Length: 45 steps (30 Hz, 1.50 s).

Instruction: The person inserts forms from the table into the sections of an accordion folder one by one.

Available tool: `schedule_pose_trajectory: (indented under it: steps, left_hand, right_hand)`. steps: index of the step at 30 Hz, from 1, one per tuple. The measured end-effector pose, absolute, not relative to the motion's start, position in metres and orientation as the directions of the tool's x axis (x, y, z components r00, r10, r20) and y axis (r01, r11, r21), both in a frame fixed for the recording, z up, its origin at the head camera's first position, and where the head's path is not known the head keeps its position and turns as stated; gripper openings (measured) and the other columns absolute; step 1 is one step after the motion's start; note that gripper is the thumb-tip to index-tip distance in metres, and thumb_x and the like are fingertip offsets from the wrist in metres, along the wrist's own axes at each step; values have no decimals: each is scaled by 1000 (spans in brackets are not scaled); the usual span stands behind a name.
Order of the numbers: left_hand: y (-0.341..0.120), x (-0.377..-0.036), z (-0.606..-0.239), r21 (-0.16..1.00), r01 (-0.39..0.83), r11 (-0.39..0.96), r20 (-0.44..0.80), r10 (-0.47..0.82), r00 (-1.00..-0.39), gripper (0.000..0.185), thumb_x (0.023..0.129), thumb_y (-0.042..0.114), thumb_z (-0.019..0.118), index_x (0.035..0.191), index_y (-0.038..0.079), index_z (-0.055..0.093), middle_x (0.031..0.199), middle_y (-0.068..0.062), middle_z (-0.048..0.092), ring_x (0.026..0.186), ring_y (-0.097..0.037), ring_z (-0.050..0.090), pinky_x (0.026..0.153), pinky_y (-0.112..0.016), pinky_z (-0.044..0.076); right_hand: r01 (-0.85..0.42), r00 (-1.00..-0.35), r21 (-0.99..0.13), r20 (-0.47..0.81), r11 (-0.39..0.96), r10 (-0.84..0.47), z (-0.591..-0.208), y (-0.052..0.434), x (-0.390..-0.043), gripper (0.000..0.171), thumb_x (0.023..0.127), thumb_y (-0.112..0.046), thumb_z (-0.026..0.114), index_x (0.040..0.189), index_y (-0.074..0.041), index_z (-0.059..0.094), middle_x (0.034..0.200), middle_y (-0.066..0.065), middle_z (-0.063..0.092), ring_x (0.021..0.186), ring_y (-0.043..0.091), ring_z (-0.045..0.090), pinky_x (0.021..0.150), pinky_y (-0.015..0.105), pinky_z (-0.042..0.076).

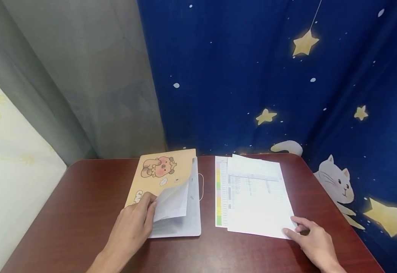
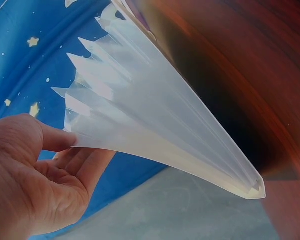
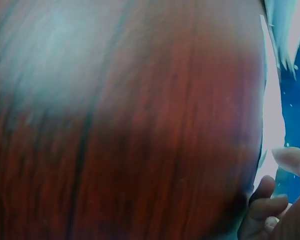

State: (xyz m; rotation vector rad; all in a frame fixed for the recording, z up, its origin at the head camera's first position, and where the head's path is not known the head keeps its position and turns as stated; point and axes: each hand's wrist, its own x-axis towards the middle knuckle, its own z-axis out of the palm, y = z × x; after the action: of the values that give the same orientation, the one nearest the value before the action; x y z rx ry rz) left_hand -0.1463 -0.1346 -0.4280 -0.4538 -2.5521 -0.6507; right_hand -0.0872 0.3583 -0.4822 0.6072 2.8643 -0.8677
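Folder: an expanding file folder [image 1: 171, 189] with a tan cartoon cover lies on the left half of the surface, its front flap lifted and the translucent pocket dividers [image 2: 155, 120] fanned apart.
Left hand: the left hand [image 1: 133, 223] holds the lifted near edge of the folder; the wrist view shows the thumb on top of the plastic leaves and the fingers curled beneath, a pinching grip.
Papers: a loose stack of printed sheets [image 1: 256, 197] lies just right of the folder, apart from it, with a colour-banded sheet showing along its left edge.
Right hand: the right hand [image 1: 312, 237] rests at the near right corner of the papers, fingertips on the top sheet's edge; the fingers are loosely bent and the grip is around nothing.
Surface: a dark red-brown wooden surface [image 1: 82, 212] carries both folder and papers.
Backdrop: a blue curtain [image 1: 270, 76] with stars and a white cat hangs behind, a grey curtain [image 1: 92, 76] to its left.
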Motion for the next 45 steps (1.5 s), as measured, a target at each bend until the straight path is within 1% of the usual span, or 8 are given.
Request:
schedule_pose_trajectory:
  steps: [2,5,18,27,34,38,41,45]
  left_hand:
    - [-134,-146,-428,366,413,834,504,196,-841,12,100,12,71,99,19,62,55,17,33,51,-3,34,52,-23,31]
    - [-134,-146,-427,367,411,835,500,196,-844,10,100,13,70,100,19,62,54,17,33,51,-3,33,51,-22,30]
    - [-134,-144,-425,362,404,840,493,195,-848,10,100,13,71,101,17,62,55,16,34,52,-4,35,52,-23,31]
    - [-135,-144,-426,368,396,841,490,187,-851,7,102,14,68,99,17,62,55,16,34,52,-5,36,53,-24,32]
    - [-135,-145,-426,371,402,837,490,192,-850,9,101,13,69,100,17,62,55,16,34,51,-4,36,52,-23,32]
    - [-135,-144,-425,367,404,838,496,192,-847,8,102,14,68,100,17,62,55,16,34,51,-4,36,52,-23,32]
    - [-135,-144,-425,363,409,837,502,194,-843,8,102,13,69,100,17,62,55,16,35,52,-4,35,52,-23,31]
    - [-134,-143,-425,363,418,833,509,199,-838,9,101,12,70,100,18,63,56,16,35,52,-3,35,52,-23,31]
  right_hand:
    - [371,-928,-455,-152,810,340,-484,357,-88,83,82,-63,84,140,-8,65,101,5,69,94,23,61,79,44,52]
    - [374,-926,-430,-135,822,351,-486,353,-89,87,78,-66,85,139,-8,63,107,9,69,96,26,62,77,46,51]
    - [427,-904,-538,-251,727,346,-479,351,-97,74,82,-46,88,128,5,59,106,17,73,94,26,68,82,50,53]
    - [451,-892,-477,-251,754,375,-479,353,-96,79,82,-54,85,128,5,58,108,21,73,96,31,69,79,53,52]
    - [424,-905,-454,-203,783,373,-481,357,-93,79,84,-53,85,133,3,56,128,30,66,115,45,62,90,65,50]
    - [410,-912,-469,-194,782,362,-481,360,-92,74,87,-45,84,136,3,55,130,31,64,90,28,72,90,64,49]
    - [407,-913,-490,-195,771,358,-480,361,-93,73,88,-40,83,137,5,53,129,31,66,67,14,71,86,59,50]
    - [423,-905,-524,-210,739,369,-478,361,-93,72,87,-35,84,137,7,52,126,32,68,65,12,71,79,44,51]
